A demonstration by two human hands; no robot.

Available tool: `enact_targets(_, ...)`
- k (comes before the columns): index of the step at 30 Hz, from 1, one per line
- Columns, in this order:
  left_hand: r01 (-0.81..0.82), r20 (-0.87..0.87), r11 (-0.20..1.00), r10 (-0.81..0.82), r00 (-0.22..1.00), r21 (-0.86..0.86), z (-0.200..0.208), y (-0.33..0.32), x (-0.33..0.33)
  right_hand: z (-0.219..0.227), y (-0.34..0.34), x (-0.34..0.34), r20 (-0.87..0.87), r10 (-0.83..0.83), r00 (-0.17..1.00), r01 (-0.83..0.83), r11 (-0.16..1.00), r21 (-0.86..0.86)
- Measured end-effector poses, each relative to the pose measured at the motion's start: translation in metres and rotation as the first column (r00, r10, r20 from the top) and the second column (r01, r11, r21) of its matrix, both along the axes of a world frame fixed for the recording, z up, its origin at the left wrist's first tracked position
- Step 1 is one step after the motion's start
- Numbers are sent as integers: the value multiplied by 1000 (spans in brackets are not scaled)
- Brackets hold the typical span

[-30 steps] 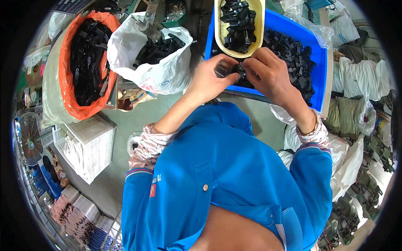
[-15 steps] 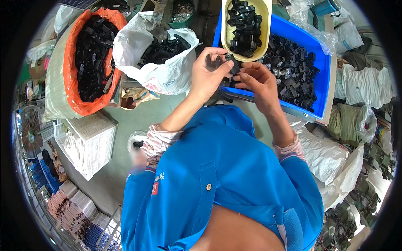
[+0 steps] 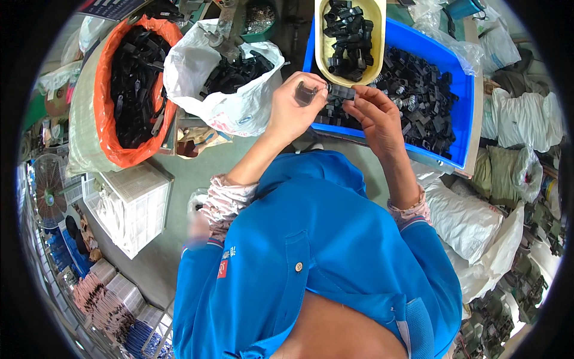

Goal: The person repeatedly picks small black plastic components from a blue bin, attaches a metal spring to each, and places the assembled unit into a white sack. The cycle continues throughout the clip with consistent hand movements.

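Observation:
My left hand [image 3: 293, 105] is closed around a black plastic part [image 3: 306, 93], seen in the curl of its fingers. Between my two hands lies a small black block-shaped piece [image 3: 342, 91], roughly level, its left end at my left thumb and fingertips. My right hand [image 3: 378, 115] pinches at the right end of that piece with thumb and forefinger. Exactly how the two black parts join is hidden by my left fingers. Both hands are over the near left edge of a blue bin [image 3: 468, 119] full of small black plastic blocks and some metal springs [image 3: 409, 103].
A cream tub [image 3: 382, 42] of black parts sits on the bin's far left. Leftward stand a white sack [image 3: 224, 110] and an orange-lined sack [image 3: 106, 134], both holding black parts. A white plastic crate [image 3: 134, 209] is on the floor. Filled white bags [image 3: 463, 221] lie at right.
The black block between my hands has swung from upright-tilted to nearly level. My right hand has risen slightly to its right end, while my left hand stays nearly in place.

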State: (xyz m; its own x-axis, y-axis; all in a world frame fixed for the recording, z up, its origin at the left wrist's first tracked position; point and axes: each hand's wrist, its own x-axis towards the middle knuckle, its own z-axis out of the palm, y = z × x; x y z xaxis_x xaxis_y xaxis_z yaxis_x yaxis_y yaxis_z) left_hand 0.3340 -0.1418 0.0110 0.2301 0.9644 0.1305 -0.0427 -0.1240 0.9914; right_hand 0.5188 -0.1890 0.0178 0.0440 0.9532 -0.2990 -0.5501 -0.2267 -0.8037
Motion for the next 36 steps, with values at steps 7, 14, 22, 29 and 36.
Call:
enact_targets(7, -23, -124, 999, 26, 992, 26, -3, -2, -3, -15, 3, 4, 84, 60, 995, -65, 996, 56)
enact_targets(14, 79, 147, 956, -37, 988, -284, -9, 1, -9, -15, 13, 3, 327, 48, 944, -90, 989, 116)
enact_targets(22, 494, 603, 653, -71, 795, -574, 5, 0, -42, -9, 27, 31, -21, 165, 986, -165, 986, 8)
enact_targets(29, 481, 362, 705, -328, 873, -521, 5, -16, -41, 24, 47, 43, 67, 379, 923, -381, 925, 17)
enact_targets(36, 470, 333, 706, -337, 881, -530, 14, -19, -34, 40, 56, 38, 337, 477, 812, -485, 872, -65)
